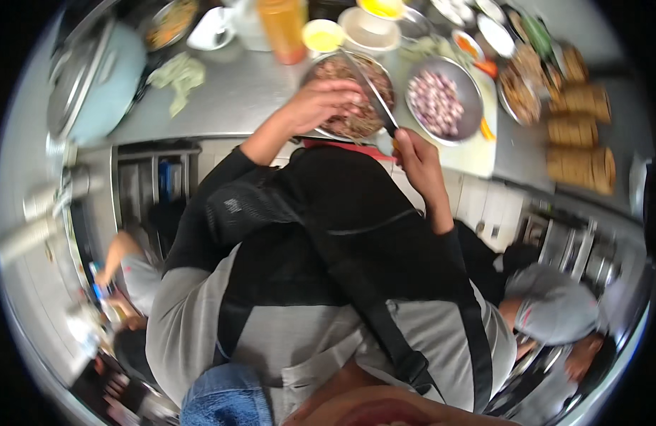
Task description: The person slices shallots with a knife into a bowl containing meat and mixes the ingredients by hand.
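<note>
My right hand [418,157] grips the handle of a kitchen knife [374,98], whose long blade points up and left across a metal bowl of chopped brownish-pink food [354,125]. Over the left part of that bowl is my left hand [325,104], fingers spread towards the blade; whether it touches the blade or the food I cannot tell. Right of the knife, a metal bowl [472,120] holds peeled shallots or small onions [434,101] and stands on a pale cutting board [479,154].
Behind the bowls stand an orange-filled container [282,32] and a yellow-filled bowl [323,36]. A greenish cloth [179,80] and a large lidded pot [112,80] are at left, bamboo-like cylinders [581,168] at right. Co-workers are behind on the left [141,279] and right [554,303].
</note>
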Action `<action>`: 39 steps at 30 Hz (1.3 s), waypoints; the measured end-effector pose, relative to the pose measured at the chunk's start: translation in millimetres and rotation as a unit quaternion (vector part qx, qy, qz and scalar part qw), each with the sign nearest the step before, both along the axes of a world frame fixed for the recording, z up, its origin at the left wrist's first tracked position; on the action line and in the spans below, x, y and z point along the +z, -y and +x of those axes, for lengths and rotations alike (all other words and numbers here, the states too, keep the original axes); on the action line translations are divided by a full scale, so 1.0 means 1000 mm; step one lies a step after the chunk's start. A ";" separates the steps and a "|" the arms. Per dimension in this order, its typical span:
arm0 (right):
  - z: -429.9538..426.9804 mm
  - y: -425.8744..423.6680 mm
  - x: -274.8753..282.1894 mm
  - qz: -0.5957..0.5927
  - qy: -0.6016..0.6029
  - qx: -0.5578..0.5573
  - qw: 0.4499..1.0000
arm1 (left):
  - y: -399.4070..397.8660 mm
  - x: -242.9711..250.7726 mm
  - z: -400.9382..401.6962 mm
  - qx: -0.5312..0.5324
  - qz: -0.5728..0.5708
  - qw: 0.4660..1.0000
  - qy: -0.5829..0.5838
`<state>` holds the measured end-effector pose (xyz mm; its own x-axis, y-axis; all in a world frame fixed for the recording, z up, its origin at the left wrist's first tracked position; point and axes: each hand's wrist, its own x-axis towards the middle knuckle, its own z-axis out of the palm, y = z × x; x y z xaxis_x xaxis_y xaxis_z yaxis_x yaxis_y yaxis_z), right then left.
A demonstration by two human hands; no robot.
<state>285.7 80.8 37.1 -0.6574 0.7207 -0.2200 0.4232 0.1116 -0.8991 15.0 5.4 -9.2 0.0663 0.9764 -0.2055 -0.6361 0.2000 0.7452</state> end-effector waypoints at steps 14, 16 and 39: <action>0.028 0.008 -0.017 0.016 0.005 -0.075 0.997 | -0.015 -0.023 0.009 0.018 -0.009 0.999 0.039; 0.027 0.008 -0.016 0.007 0.011 -0.068 0.998 | -0.014 -0.024 0.008 0.035 -0.027 0.993 0.105; 0.026 0.009 -0.015 0.145 0.022 -0.052 0.988 | -0.017 -0.023 0.010 0.111 -0.039 0.993 -0.011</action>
<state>311.3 71.9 21.7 -0.5715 0.8203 -0.0219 0.4840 0.3154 -0.8163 25.3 22.2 -32.5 -0.1534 0.9477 -0.2799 -0.6548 0.1146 0.7470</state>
